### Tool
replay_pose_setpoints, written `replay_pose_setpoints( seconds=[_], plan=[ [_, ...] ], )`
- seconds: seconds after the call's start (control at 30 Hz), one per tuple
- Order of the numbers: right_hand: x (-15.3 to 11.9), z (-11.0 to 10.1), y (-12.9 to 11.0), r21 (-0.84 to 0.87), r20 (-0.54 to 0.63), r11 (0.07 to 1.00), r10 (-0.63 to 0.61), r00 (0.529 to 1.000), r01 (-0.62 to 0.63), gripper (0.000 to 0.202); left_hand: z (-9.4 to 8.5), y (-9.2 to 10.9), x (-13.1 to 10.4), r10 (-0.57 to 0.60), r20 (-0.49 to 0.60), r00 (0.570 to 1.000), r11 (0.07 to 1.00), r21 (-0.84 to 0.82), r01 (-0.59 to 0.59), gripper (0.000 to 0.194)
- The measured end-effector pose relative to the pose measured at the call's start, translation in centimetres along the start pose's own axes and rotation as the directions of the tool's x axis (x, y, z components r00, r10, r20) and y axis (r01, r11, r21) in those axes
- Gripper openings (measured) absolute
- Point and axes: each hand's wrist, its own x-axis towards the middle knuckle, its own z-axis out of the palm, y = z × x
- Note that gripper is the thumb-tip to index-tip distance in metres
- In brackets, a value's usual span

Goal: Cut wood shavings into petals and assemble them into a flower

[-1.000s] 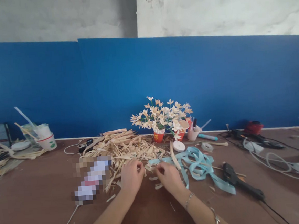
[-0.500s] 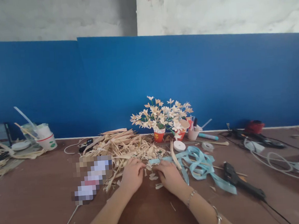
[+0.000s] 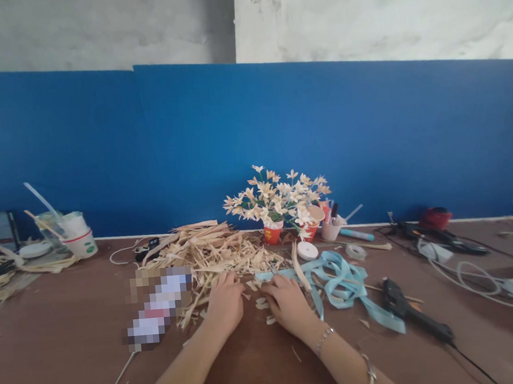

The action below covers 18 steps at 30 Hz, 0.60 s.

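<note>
My left hand (image 3: 225, 301) lies low over the table at the near edge of a heap of dry pale husk strips (image 3: 216, 248), its fingers stretched forward and slightly bent. A small pale scrap (image 3: 246, 296) is beside its thumb; I cannot tell whether they touch. Opposite, my right hand (image 3: 288, 303) rests with its thumb apart from the bent fingers, by the end of a light blue ribbon (image 3: 346, 279). Small petal-shaped pieces (image 3: 262, 304) lie between the hands. Nothing plainly shows in either grasp, though the fingertips are partly hidden.
Behind the heap stand pale flowers in red cups (image 3: 273, 233). A white round lid (image 3: 308, 250), a tape roll (image 3: 356, 251) and a cup of pens (image 3: 330, 230) sit nearby. At right lies a black glue gun (image 3: 417, 315) with its cord; at left, a blurred-out object (image 3: 159, 312) with a cable.
My hands have drawn slightly apart. The left fingers have shifted a little left, and the right thumb has moved a little left and back. The pieces between them show more.
</note>
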Motion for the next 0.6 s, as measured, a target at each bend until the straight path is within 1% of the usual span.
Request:
replay_pose_setpoints(
  seconds=[0.07,0.1,0.17,0.23,0.3,0.37,0.43,0.5,0.6],
  plan=[
    [0.2,0.1,-0.2,0.009,-0.043,0.999,0.042,0.998,-0.041,0.015,0.0,0.1,0.1,-0.022,-0.022,1.000,1.000,0.002,0.022,0.030],
    [0.4,0.2,-0.3,0.009,-0.063,0.998,0.063,0.996,-0.063,0.013,0.0,0.2,0.1,-0.011,-0.024,1.000,1.000,-0.008,0.011,0.030],
    [0.8,0.6,-0.5,-0.006,-0.088,0.995,0.098,0.991,-0.099,0.011,0.1,0.4,0.0,0.047,-0.005,0.999,0.998,-0.036,-0.047,0.033],
    [1.3,1.0,-0.7,-0.032,-0.087,0.992,0.115,0.990,-0.118,0.012,0.3,0.6,0.0,0.095,0.017,0.995,0.995,-0.046,-0.094,0.036],
    [1.7,1.2,-0.9,-0.056,-0.069,0.991,0.121,0.990,-0.125,0.012,0.6,0.5,0.0,0.112,0.026,0.993,0.993,-0.036,-0.111,0.037],
    [2.0,1.2,-0.9,-0.065,-0.058,0.990,0.124,0.991,-0.128,0.009,0.8,0.4,0.0,0.108,0.026,0.994,0.994,-0.025,-0.107,0.039],
    [2.0,0.8,-0.6,-0.037,-0.077,0.991,0.129,0.989,-0.132,0.010,0.9,0.1,0.1,0.088,0.026,0.996,0.996,-0.018,-0.087,0.039],
    [1.8,0.1,0.1,0.035,-0.131,0.991,0.129,0.983,-0.125,0.011,0.8,-0.2,0.2,0.052,0.018,0.998,0.999,-0.009,-0.052,0.038],
    [1.4,-1.2,1.7,0.154,-0.220,0.985,0.114,0.969,-0.082,0.014,0.7,-0.6,0.2,0.000,0.001,1.000,1.000,0.001,0.000,0.036]
  ],
)
